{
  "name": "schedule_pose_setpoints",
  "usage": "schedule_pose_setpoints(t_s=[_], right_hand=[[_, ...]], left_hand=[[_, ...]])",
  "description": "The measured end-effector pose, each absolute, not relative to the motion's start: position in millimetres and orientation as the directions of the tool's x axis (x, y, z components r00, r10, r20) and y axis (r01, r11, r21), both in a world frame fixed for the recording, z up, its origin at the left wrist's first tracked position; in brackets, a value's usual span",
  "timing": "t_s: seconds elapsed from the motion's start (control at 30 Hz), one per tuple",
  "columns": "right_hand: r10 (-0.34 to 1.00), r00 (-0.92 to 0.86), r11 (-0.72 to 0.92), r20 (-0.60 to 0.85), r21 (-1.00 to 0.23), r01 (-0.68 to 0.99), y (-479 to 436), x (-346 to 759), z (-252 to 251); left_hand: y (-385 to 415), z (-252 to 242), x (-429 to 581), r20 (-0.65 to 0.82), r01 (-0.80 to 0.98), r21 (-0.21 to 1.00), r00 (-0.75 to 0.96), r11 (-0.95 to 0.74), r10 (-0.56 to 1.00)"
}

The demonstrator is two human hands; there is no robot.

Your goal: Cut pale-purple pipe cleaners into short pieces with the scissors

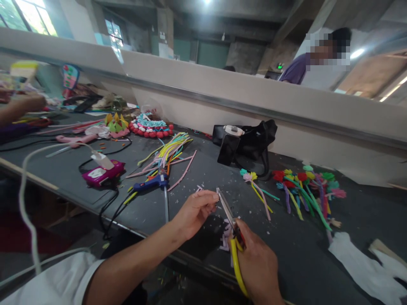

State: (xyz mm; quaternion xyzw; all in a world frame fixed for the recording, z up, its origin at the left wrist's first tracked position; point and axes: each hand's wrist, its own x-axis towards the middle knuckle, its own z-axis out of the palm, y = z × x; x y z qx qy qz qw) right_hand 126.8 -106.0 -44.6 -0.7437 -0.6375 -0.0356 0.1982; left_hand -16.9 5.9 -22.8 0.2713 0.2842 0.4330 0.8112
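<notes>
My left hand [194, 214] pinches a small pale piece of pipe cleaner [218, 191], mostly covered by the fingertips. Wrapped round the yellow handles of a pair of scissors [226, 208] is my right hand [259, 262]. The blade tips point up and away from me and meet the left fingertips at the small piece. Below the blades, short lilac pipe cleaner pieces [226, 236] lie in a loose pile on the dark table [193, 171]. Tiny pale scraps are scattered around both hands.
Left of my hands lie a blue glue gun [149, 184], a bundle of pipe cleaners [171, 150] and a magenta power box [103, 173]. Ahead is a black bag [254, 137]; pipe cleaner flowers [302, 180] and a white glove [359, 262] lie right. Another person's hand [30, 103] shows far left.
</notes>
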Motion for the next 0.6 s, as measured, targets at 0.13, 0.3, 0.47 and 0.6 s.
schedule_pose_setpoints(t_s=[0.13, 0.3, 0.47, 0.6], right_hand=[[0.940, 0.171, -0.080, 0.296, -0.296, 0.952, -106.7, 126.8, -43.6], [0.945, 0.192, -0.092, 0.264, -0.347, 0.933, -106.6, 125.3, -44.4], [0.951, 0.239, -0.160, 0.196, -0.349, 0.923, -104.9, 126.2, -47.7], [0.951, 0.239, -0.168, 0.198, -0.321, 0.932, -105.0, 126.1, -44.4]], left_hand=[[6.4, -23.0, -16.1, -0.209, -0.552, 0.683, 0.480, 0.478, 0.852], [5.9, -21.4, -16.1, -0.220, -0.543, 0.687, 0.477, 0.482, 0.851], [5.5, -20.9, -15.5, -0.227, -0.550, 0.680, 0.471, 0.485, 0.852], [5.3, -23.4, -14.4, -0.197, -0.574, 0.660, 0.491, 0.485, 0.849]])
